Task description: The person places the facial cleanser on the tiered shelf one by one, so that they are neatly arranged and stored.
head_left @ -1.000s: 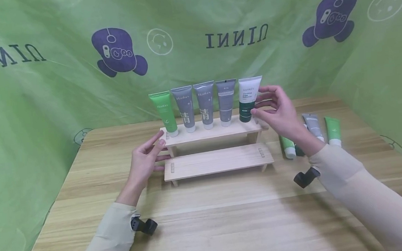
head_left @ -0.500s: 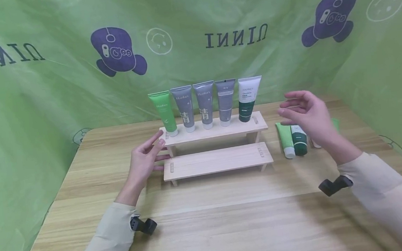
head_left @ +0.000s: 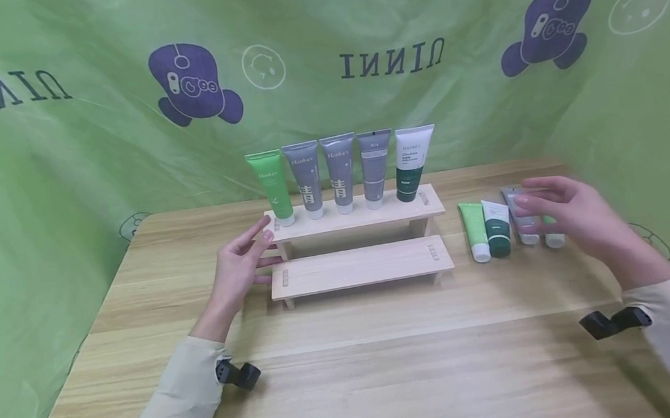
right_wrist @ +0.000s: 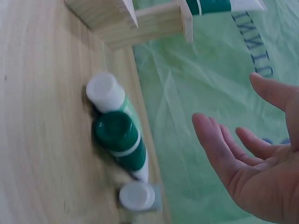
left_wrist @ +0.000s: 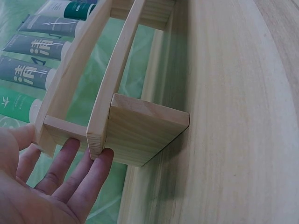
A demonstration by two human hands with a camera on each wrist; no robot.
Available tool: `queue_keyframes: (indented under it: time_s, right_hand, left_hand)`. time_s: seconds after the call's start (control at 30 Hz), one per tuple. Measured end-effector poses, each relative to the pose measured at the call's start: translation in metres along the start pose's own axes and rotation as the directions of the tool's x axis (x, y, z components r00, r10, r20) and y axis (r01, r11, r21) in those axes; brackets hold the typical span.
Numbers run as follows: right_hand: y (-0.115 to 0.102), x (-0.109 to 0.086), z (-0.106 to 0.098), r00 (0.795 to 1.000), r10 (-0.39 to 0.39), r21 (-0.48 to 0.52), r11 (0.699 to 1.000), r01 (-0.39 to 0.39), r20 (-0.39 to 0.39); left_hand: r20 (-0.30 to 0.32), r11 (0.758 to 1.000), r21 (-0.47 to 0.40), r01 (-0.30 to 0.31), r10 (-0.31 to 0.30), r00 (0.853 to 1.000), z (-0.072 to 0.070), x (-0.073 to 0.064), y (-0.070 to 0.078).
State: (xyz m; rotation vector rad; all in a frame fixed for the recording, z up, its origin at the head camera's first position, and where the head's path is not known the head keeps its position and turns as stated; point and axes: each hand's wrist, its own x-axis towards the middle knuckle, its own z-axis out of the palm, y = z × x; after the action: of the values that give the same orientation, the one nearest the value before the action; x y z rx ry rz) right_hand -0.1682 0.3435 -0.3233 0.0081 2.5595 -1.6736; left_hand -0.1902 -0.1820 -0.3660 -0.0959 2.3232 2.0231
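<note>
My left hand (head_left: 236, 266) touches the left end of a two-tier wooden display stand (head_left: 363, 267), its fingertips against the end boards in the left wrist view. Upright on the upper tier stand a green tube (head_left: 273, 184), several grey tubes (head_left: 341, 172) and a white and dark green tube (head_left: 414, 163). My right hand (head_left: 578, 216), fingers apart and holding nothing, hovers over squeeze tubes lying at the right. Among these are a light green tube (head_left: 475, 227), a white and dark green tube (right_wrist: 124, 142) and a grey tube (head_left: 529, 238). A second green one (head_left: 555, 240) is partly hidden by the hand.
The wooden table (head_left: 348, 378) ends at the back and sides against a green printed cloth (head_left: 296, 15). The stand's lower tier bears no tubes. A black wrist camera (head_left: 238, 374) sits on the left sleeve, another camera (head_left: 616, 323) on the right.
My right hand has let go of the white and dark green tube on the upper tier and moved right and down over the lying tubes. The left hand stays at the stand.
</note>
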Motion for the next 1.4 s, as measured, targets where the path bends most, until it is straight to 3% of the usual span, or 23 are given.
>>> queue_keyframes:
  time_s: [0.1, 0.2, 0.33, 0.4, 0.47, 0.7, 0.83, 0.93, 1.13, 1.4]
  right_hand:
    - [0.017, -0.001, -0.016, 0.999, 0.005, 0.007, 1.0, -0.006, 0.038]
    - [0.035, 0.0, -0.032, 0.996, -0.001, 0.137, 0.99, -0.011, 0.089]
    - [0.058, 0.002, -0.052, 0.985, -0.016, 0.355, 0.934, -0.048, 0.173]
    - [0.068, 0.003, -0.061, 0.979, -0.005, 0.408, 0.91, -0.08, 0.204]
    - [0.075, 0.005, -0.068, 0.975, 0.022, 0.412, 0.904, -0.113, 0.22]
    - [0.089, 0.011, -0.085, 0.966, 0.13, 0.332, 0.922, -0.2, 0.223]
    - [0.091, 0.015, -0.089, 0.95, 0.209, 0.241, 0.934, -0.264, 0.231]
    - [0.092, 0.018, -0.089, 0.937, 0.253, 0.222, 0.926, -0.306, 0.24]
    - [0.092, 0.028, -0.086, 0.931, 0.283, 0.187, 0.926, -0.328, 0.23]
    - [0.089, 0.036, -0.079, 0.929, 0.317, 0.021, 0.945, -0.327, 0.193]
  left_hand:
    - [-0.001, 1.0, 0.0, 0.001, -0.001, 1.0, 0.0, 0.0, 0.0]
    - [-0.003, 1.0, 0.002, -0.001, 0.001, 1.0, 0.0, 0.0, 0.001]
    - [-0.004, 1.0, 0.002, 0.0, 0.0, 1.0, 0.0, 0.0, 0.001]
    - [-0.004, 1.0, 0.003, 0.002, -0.002, 1.0, 0.0, 0.0, 0.001]
    - [-0.004, 1.0, 0.004, 0.002, -0.002, 1.0, 0.0, 0.0, 0.001]
    - [-0.002, 1.0, 0.005, 0.006, -0.006, 1.0, -0.001, 0.0, 0.001]
    - [-0.001, 1.0, 0.002, 0.007, -0.007, 1.0, 0.0, 0.0, 0.001]
    - [-0.001, 1.0, 0.004, 0.006, -0.006, 1.0, 0.0, 0.0, 0.002]
    - [-0.005, 1.0, -0.002, 0.005, -0.005, 1.0, 0.001, 0.0, 0.001]
    - [-0.001, 1.0, -0.005, 0.004, -0.004, 1.0, 0.0, 0.001, 0.001]
